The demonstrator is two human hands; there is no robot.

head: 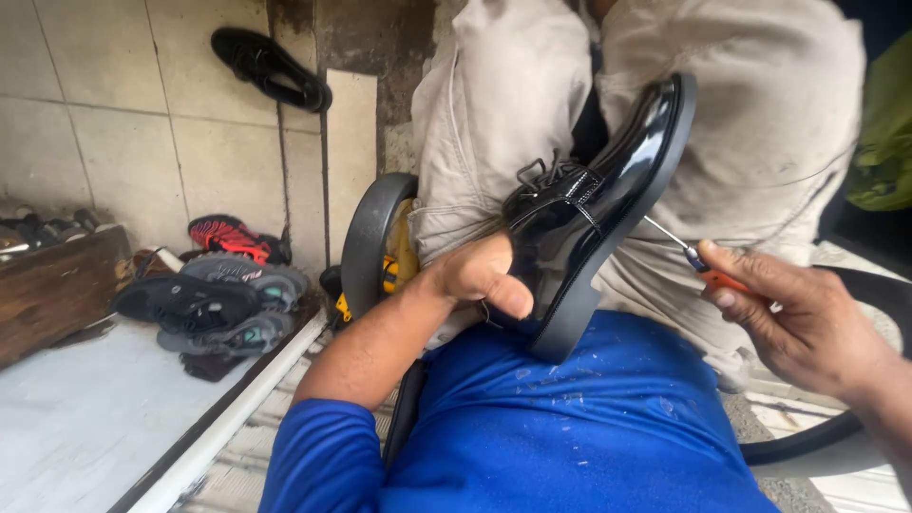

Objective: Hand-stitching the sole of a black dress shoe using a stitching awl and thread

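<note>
A glossy black lace-up dress shoe [608, 199] rests tilted on my lap, heel down, sole edge facing right. My left hand [475, 275] grips its heel end, thumb across the back. My right hand [807, 313] holds a small tool with an orange handle [724, 279] and a thin metal shaft [668, 234]. The shaft's tip touches the shoe's side near the sole. My lap is covered by blue cloth [589, 418].
Another person in beige clothes [760, 142] sits right behind the shoe. Several worn sneakers and sandals [223, 294] lie piled at left by a wooden box [52, 285]. A black shoe [271, 66] hangs on the tiled wall. A black curved chair edge [366, 242] is close.
</note>
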